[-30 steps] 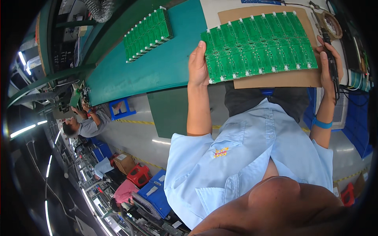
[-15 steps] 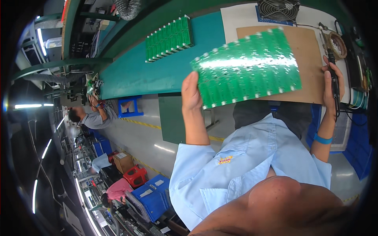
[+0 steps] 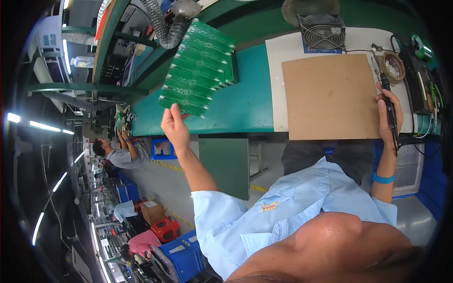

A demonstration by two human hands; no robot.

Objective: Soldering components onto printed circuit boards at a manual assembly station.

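Observation:
My left hand [image 3: 175, 128] is closed on the near edge of a green circuit board panel [image 3: 194, 70], thumb on top. The panel is tilted, raised over the left part of the bench, and partly covers a stack of similar green boards [image 3: 230, 71]. My right hand [image 3: 390, 115] grips a black soldering iron [image 3: 390, 109] with a cable hanging below it. That hand is at the right edge of a brown cardboard sheet [image 3: 330, 101], which lies bare on white paper. The iron's tip end points toward a round container with white bits [image 3: 394, 64].
A small black fan [image 3: 323, 35] stands behind the cardboard. A black box [image 3: 420, 87] with cables is at the far right. The teal bench mat [image 3: 250, 106] stretches left. An exhaust hose [image 3: 165, 35] hangs at the back left. Co-workers sit farther left.
My left hand has carried the circuit board panel from over the cardboard leftward to the board stack, turning it on the way. My right hand still holds the soldering iron.

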